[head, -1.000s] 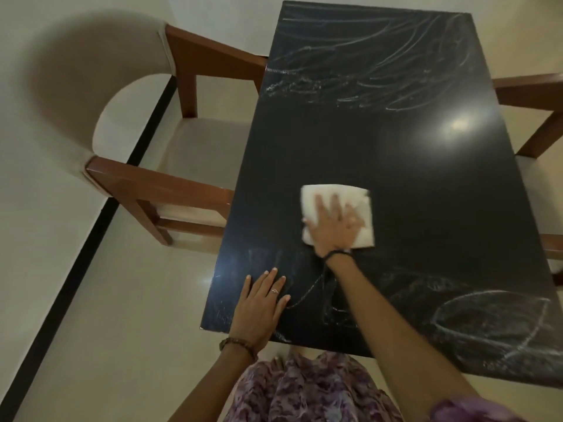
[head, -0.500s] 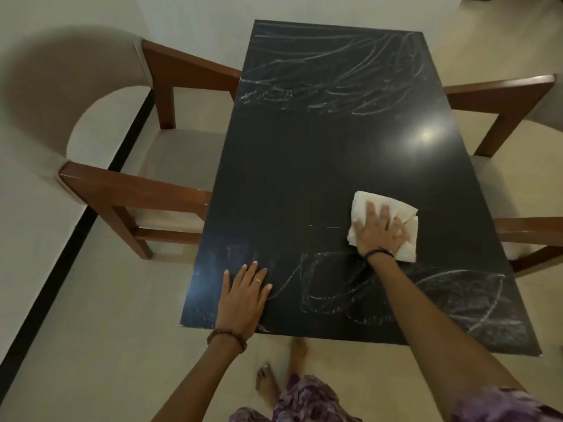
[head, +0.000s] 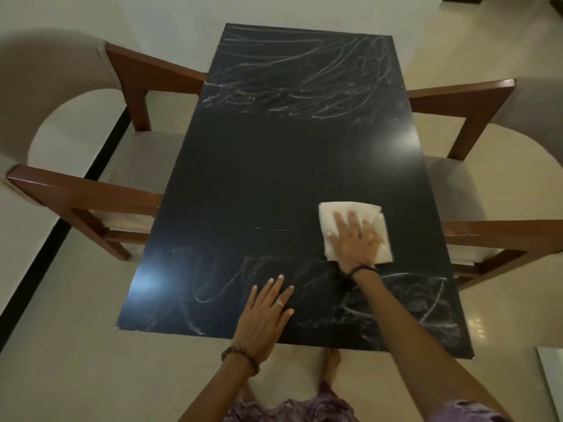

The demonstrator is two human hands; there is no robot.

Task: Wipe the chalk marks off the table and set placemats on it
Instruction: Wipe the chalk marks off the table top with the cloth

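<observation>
Pressing its flat, spread right hand (head: 355, 239) on the soft, limp folded white cloth (head: 353, 231) at the glossy black rectangular surface's (head: 274, 178) right side, the person rests the open left hand (head: 266, 315) near smeared chalk marks (head: 213, 287).

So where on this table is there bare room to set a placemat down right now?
The clean middle band of the table, between the far chalk marks and the near ones, left of the cloth. The near end is crowded: both hands rest there, the right on the cloth, the left flat.
</observation>
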